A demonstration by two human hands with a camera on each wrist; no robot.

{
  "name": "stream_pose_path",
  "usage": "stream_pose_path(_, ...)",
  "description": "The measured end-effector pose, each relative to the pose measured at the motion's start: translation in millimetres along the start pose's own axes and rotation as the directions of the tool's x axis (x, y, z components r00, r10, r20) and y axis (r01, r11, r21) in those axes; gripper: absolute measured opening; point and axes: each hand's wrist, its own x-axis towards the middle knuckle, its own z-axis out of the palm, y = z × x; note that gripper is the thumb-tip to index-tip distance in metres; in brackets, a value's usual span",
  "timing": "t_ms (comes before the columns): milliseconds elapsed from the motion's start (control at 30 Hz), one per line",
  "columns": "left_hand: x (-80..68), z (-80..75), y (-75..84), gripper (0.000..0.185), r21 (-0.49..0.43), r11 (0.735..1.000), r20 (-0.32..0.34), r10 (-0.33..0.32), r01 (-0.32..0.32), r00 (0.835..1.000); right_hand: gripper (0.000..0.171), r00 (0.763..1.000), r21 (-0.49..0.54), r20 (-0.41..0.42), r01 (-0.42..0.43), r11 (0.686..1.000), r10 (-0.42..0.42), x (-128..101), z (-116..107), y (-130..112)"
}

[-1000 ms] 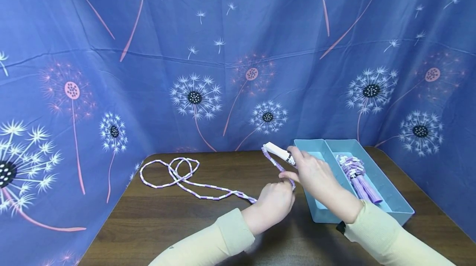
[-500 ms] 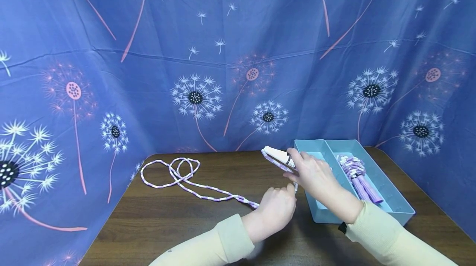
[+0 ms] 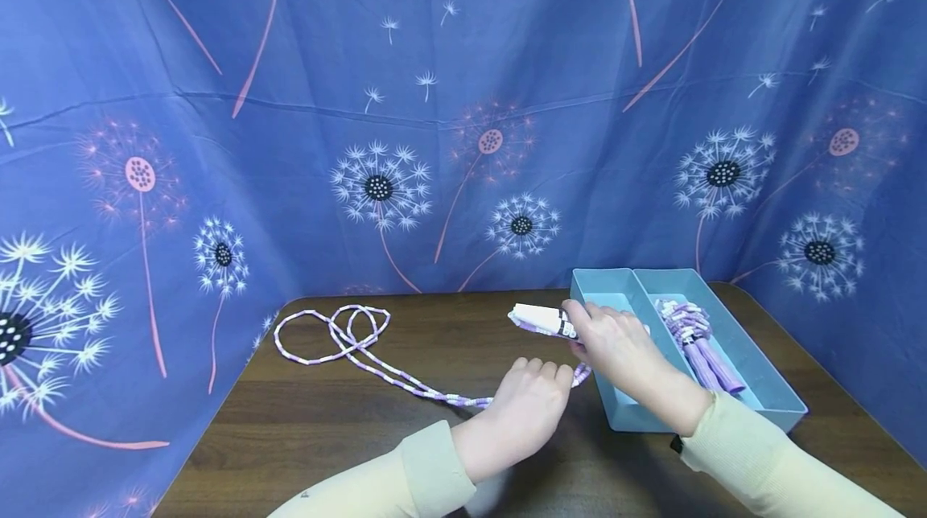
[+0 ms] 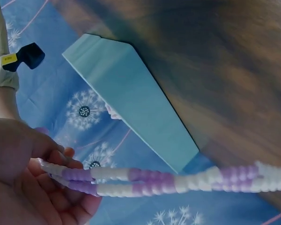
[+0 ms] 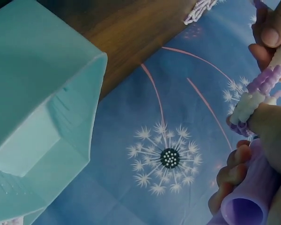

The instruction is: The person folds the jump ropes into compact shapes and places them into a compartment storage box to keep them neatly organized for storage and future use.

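Purple-white beaded rope [image 3: 405,377] bears no readable writing; right hand [image 3: 615,345] grips it.

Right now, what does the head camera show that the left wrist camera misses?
Only the head view shows the rope's loops lying on the table, the right hand gripping the white handle, and a second rope bundle in the tray. Only the left wrist view shows the left hand holding two bead strands side by side. Both show the beaded rope and teal tray.
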Motion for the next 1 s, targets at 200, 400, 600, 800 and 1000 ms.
stream_pose_path(200,-8.2,-8.6,-14.8,0.01,0.038,0.998,-0.012,0.053,-0.053,0.999,0.042,0.999,0.031,0.011,0.034,0.999,-0.035,-1,1,-1)
stream_pose_path(400,-16.2,-16.1,-29.1,0.009,0.026,0.995,-0.031,0.095,-0.095,0.995,0.042,0.997,0.009,0.004,0.081,0.997,-0.081,-4,4,-1)
stream_pose_path(600,-20.9,-18.8,-38.0,0.017,-0.088,0.989,-0.052,0.113,-0.117,0.992,0.04,0.995,0.003,-0.004,0.097,0.995,-0.097,-5,7,-3)
stream_pose_path(800,-22.0,-17.5,-46.3,0.011,-0.108,0.989,-0.081,0.097,-0.105,0.992,0.043,0.994,-0.014,-0.047,0.093,0.996,-0.094,-6,7,-4)
stream_pose_path(1000,-22.5,-6.4,-61.0,0.009,-0.085,0.996,-0.047,-0.029,0.025,0.998,0.054,0.995,-0.028,-0.07,0.072,0.997,-0.074,-8,7,-1)
